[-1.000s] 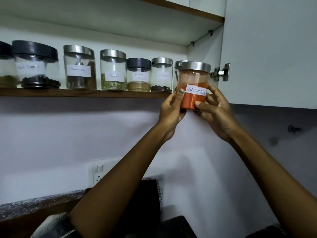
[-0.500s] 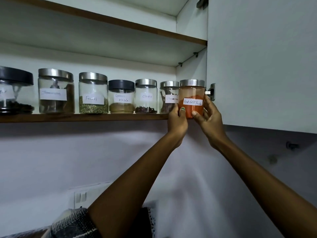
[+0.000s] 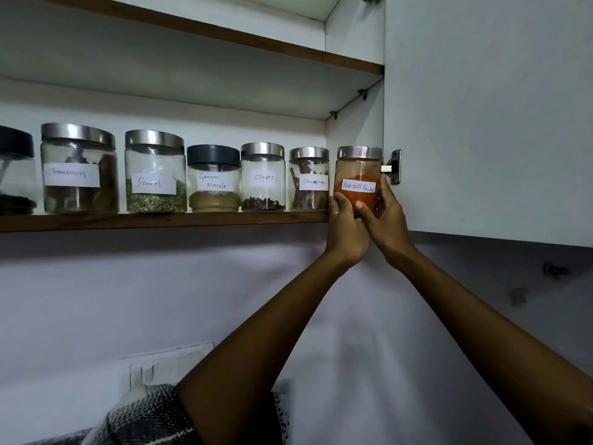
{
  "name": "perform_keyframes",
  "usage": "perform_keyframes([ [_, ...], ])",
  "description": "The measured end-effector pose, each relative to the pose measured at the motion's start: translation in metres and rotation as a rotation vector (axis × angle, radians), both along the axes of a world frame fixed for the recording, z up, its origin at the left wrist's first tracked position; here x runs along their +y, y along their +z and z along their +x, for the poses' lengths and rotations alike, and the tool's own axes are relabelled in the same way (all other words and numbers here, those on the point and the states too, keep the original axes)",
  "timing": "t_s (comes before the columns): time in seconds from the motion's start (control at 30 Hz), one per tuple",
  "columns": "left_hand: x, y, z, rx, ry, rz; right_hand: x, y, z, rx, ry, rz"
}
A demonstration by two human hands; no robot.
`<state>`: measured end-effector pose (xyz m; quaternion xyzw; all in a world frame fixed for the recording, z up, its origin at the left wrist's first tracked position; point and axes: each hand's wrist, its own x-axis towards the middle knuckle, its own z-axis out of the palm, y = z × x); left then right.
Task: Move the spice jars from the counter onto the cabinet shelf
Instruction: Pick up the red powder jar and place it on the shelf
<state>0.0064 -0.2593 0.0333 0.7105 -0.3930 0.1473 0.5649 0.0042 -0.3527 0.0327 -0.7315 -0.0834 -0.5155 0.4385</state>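
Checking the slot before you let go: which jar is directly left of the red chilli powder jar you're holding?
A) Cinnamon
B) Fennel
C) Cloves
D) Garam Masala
A: the Cinnamon jar stands directly beside the red chilli powder jar, which the left hand and right hand grip at the right end of the shelf; the Cloves jar is one further left.

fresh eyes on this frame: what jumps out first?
The orange red chilli powder jar, gripped by the left hand and right hand at the shelf's right end, beside the cabinet door. Then the row of labelled jars to its left, cinnamon jar nearest.
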Motion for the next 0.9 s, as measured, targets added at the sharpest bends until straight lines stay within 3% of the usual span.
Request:
perform_keyframes([
  [0.37, -0.014, 0.001, 0.007, -0.194, 0.342, 0.438, -0.012, -0.001, 0.024, 0.156, -0.216, -0.079],
  [0.53, -0.017, 0.001, 0.013, -0.26, 0.404, 0.509, -0.018, -0.003, 0.034, 0.223, -0.295, -0.117],
  [0.9, -0.019, -0.013, 0.019, -0.363, 0.458, 0.538, -0.016, -0.017, 0.033, 0.113, -0.441, -0.184],
])
